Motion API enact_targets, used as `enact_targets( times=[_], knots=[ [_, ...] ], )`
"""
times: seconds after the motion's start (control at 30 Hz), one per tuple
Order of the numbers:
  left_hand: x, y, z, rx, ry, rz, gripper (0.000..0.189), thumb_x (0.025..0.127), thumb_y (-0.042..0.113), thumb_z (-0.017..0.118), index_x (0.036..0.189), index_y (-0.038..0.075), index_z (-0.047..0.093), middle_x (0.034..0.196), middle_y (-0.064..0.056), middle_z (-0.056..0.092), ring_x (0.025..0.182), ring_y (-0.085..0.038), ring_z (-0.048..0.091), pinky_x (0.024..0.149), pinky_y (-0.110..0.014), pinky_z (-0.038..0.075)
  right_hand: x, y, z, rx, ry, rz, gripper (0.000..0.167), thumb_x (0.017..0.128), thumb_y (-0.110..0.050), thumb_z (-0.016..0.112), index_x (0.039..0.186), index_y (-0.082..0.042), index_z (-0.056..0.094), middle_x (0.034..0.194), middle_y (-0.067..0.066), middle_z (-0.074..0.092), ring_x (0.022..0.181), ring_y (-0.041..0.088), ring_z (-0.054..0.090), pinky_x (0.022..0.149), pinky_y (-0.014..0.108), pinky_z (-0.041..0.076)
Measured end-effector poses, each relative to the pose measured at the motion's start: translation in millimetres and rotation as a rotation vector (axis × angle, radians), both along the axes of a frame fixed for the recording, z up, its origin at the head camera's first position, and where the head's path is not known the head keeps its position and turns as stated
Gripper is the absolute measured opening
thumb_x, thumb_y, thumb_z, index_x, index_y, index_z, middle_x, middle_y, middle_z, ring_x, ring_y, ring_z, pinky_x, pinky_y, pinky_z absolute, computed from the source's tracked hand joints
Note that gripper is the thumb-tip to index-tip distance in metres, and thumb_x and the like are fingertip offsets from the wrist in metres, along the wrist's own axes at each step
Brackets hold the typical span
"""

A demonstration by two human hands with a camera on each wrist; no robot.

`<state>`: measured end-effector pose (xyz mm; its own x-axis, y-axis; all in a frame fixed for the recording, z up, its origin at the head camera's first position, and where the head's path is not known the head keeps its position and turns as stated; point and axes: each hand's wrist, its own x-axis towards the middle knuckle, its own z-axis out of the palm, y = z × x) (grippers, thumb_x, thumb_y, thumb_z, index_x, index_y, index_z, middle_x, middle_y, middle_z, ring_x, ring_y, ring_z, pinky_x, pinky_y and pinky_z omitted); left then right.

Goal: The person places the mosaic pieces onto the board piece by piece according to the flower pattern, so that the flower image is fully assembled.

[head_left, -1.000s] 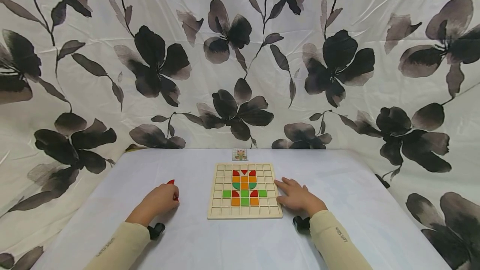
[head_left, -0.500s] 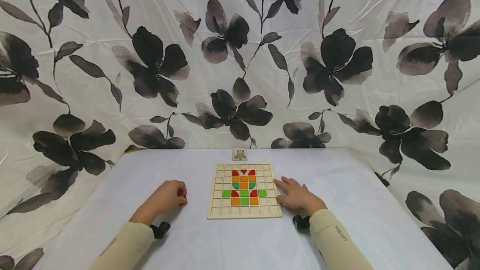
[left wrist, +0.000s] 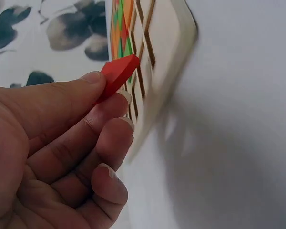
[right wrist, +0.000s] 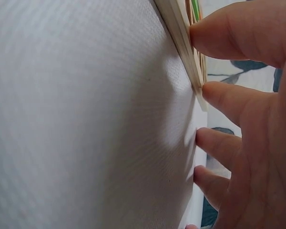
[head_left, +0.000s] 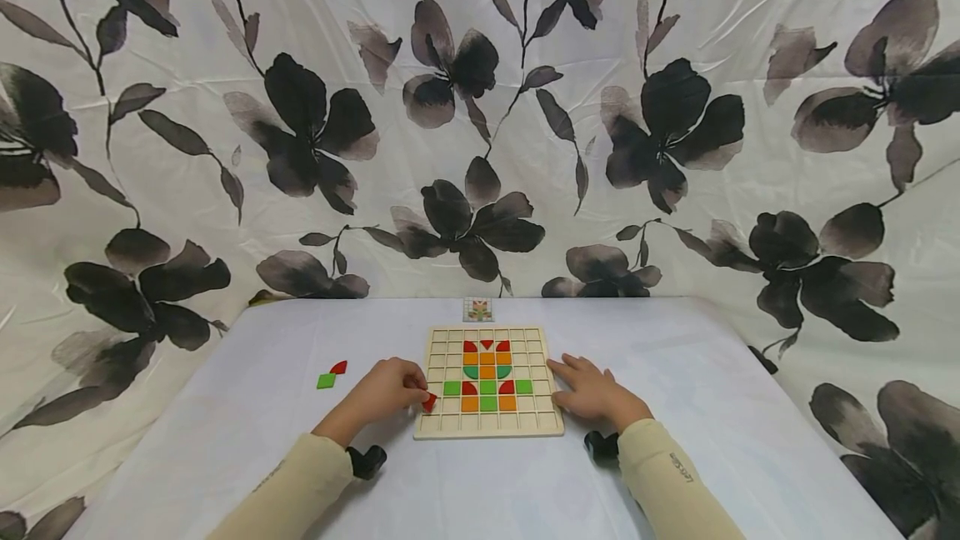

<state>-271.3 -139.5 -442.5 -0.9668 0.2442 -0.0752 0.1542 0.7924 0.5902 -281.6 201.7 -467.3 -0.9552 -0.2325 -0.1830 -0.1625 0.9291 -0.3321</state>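
Observation:
Between thumb and fingertips my left hand (head_left: 386,392) pinches a red tile (left wrist: 119,72), a flat wooden piece with a curved edge. It is at the left edge of the wooden grid board (head_left: 495,425). Red, orange and green tiles fill the middle cells of that board in a flower-like pattern. Against the board's right edge rest the thumb and a finger of my right hand (head_left: 597,394), its fingers spread; the right wrist view shows them touching the board's side (right wrist: 178,40).
A loose green square tile (head_left: 326,381) and a red quarter-round tile (head_left: 339,367) lie on the white table (head_left: 480,490), left of the board. Behind the board lies a small pattern card (head_left: 478,309). A floral cloth (head_left: 480,107) hangs behind the table.
My left hand has moved right with the red tile, from the left of the table to the board's edge, uncovering the loose green and red tiles. My right hand has stayed in place.

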Motion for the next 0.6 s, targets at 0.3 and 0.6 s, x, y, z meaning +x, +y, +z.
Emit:
enact_targets(
  times=[0.3, 0.6],
  knots=[
    [-5.3, 26.1, -8.5, 0.068, -0.025, -0.011, 0.011, 0.085, 0.018, 0.072, 0.080, 0.012, 0.065, 0.071, 0.000, 0.060, 0.063, -0.015, 0.052, 0.055, -0.026, 0.044, -1.3, 0.7, -0.6, -0.012, -0.004, -0.006, 0.063, 0.091, -0.037, 0.053, 0.150, -0.022, 0.037, 0.158, 0.011, 0.030, 0.146, 0.038, 0.023, 0.110, 0.071, 0.014],
    [-5.9, 35.2, -10.5, 0.035, -0.063, 0.014, 0.017, 0.084, 0.021, 0.073, 0.073, 0.011, 0.065, 0.067, 0.000, 0.057, 0.062, -0.015, 0.051, 0.053, -0.025, 0.040, -2.9, 1.2, -2.1, -0.002, -0.003, -0.009, 0.063, 0.091, -0.038, 0.053, 0.150, -0.023, 0.037, 0.158, 0.011, 0.029, 0.146, 0.037, 0.023, 0.110, 0.071, 0.015]
  ],
)
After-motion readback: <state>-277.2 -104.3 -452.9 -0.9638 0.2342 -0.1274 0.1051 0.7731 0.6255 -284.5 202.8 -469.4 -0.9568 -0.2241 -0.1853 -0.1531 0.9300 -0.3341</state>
